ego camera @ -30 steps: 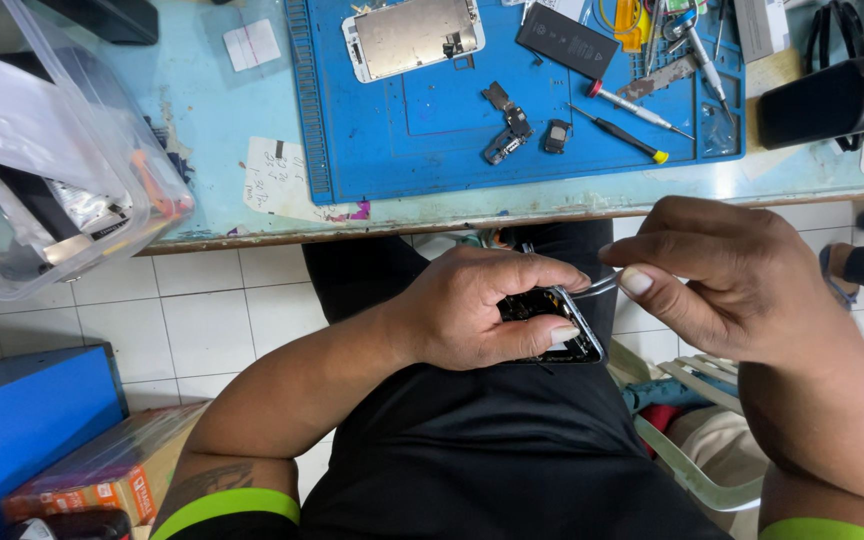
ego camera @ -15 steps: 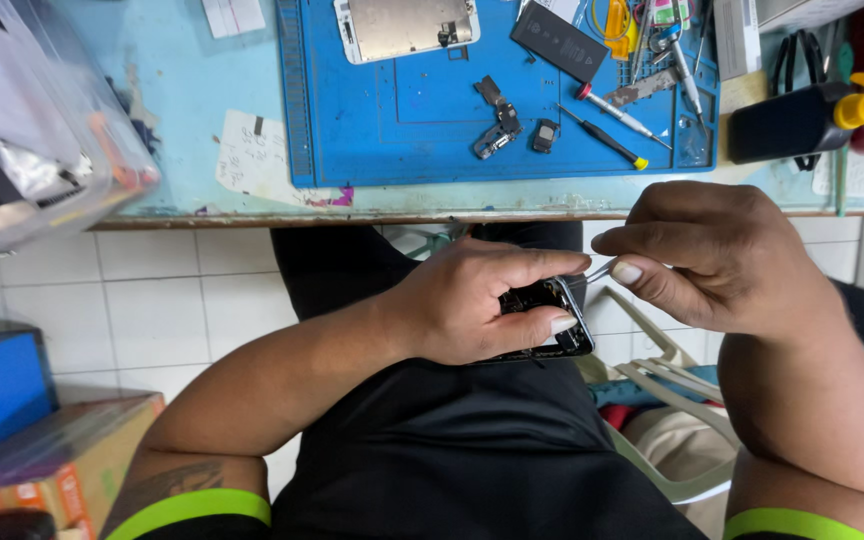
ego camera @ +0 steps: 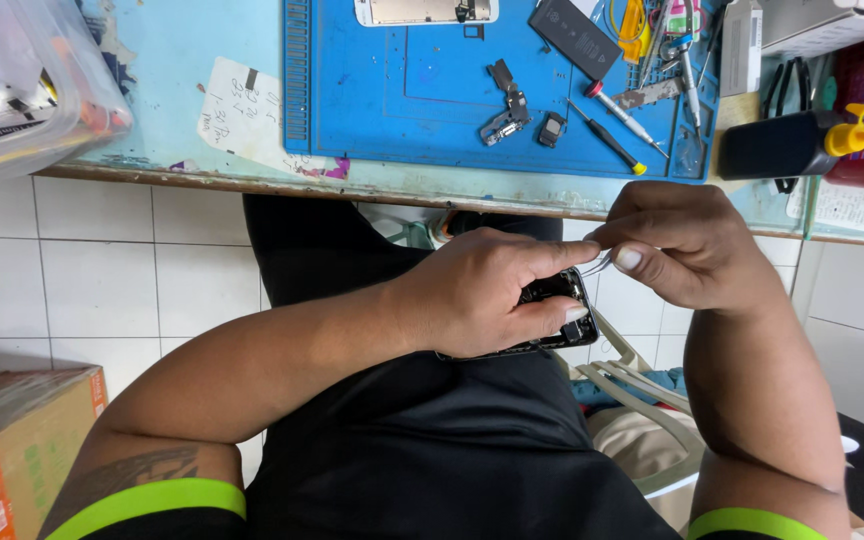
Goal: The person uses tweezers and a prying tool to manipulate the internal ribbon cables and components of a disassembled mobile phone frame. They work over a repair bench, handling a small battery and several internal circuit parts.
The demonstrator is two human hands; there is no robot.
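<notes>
While left hand clasped round phone

The left hand grips an opened phone while the right hand pinches tweezers at it.

We saw open room below the table edge, over the lap. Our left hand and right hand crowded the opened phone there. Up on the blue mat, middle left lay bare; screwdrivers and small parts blocked the right. Black bottle stood at the far right.
</notes>
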